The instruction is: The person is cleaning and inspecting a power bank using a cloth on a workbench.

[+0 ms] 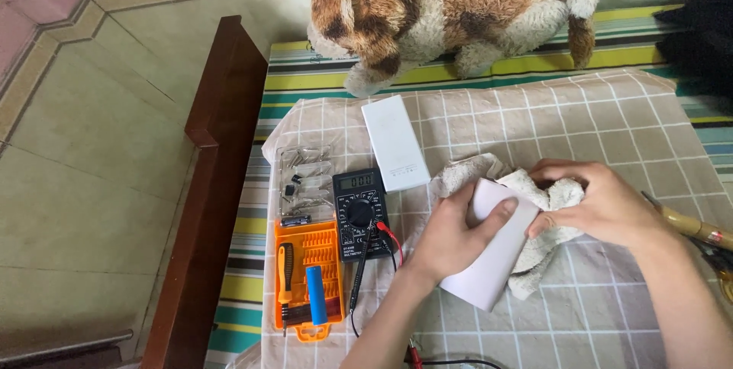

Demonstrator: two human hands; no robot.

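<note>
On the checked cloth (580,125) near the middle, left hand (450,235) grips a flat white case (492,262) while right hand (603,205) presses a cream rag (546,197) against its far end. Open cloth lies right and far of the hands; left is crowded, and the bed's wooden edge (206,186) drops to tile floor. Count: two white cases, the second (393,142) lying far-left, one multimeter (359,212), one orange screwdriver tray (308,277), one plush dog (450,10).

i see my left grip (450,235) on a smooth, matt white plastic case (492,258), my right grip (599,205) in a rough, nubby off-white cloth (542,193). at nine o'clock, a glossy orange plastic tray (309,281); at twelve o'clock, a shaggy plush dog (450,10). the checked bedcover (611,117) looks soft and woven.
</note>
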